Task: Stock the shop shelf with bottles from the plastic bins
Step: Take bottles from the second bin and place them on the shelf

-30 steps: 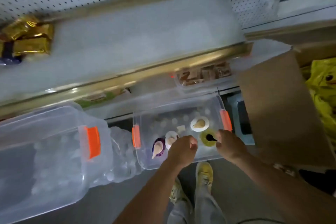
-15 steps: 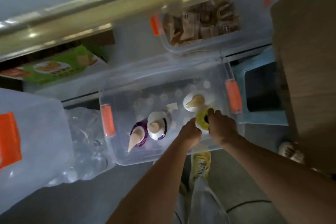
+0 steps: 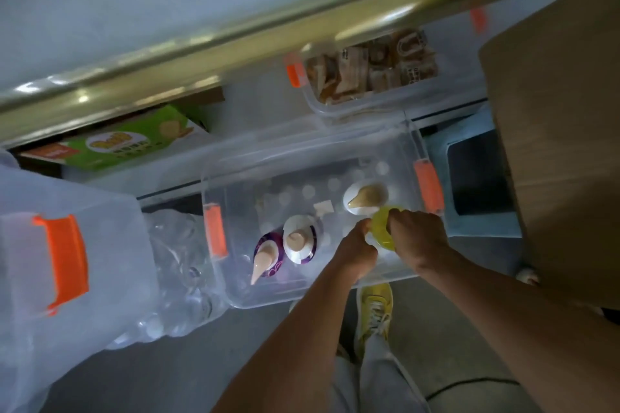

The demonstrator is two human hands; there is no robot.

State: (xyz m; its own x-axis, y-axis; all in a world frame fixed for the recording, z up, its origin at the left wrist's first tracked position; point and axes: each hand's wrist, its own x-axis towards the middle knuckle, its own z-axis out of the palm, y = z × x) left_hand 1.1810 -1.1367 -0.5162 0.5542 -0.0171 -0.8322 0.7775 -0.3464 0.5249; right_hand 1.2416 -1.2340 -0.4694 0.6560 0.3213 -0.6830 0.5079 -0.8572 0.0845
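Note:
A clear plastic bin (image 3: 231, 288) with orange latches sits on the floor below me. In it stand three pump bottles: a purple one (image 3: 268, 255), a white and purple one (image 3: 300, 241) and a white one (image 3: 364, 199). Both my hands are down in the bin's right end. My right hand (image 3: 416, 238) grips a yellow-green bottle (image 3: 380, 231) from the right. My left hand (image 3: 357, 250) has its fingers curled against the same bottle's left side. The shelf (image 3: 100, 10) with its brass-coloured front rail runs across the top.
A second clear bin (image 3: 315, 104) with packaged snacks sits behind the first. A large upturned clear bin (image 3: 50, 278) and a pack of water bottles (image 3: 181, 278) lie at left. A green box (image 3: 134, 141) lies under the shelf. Brown cardboard (image 3: 553, 144) stands at right.
The view has tipped down and closer to the bin. My hands have closed in from either side of the yellow-green bottle and now hold it.

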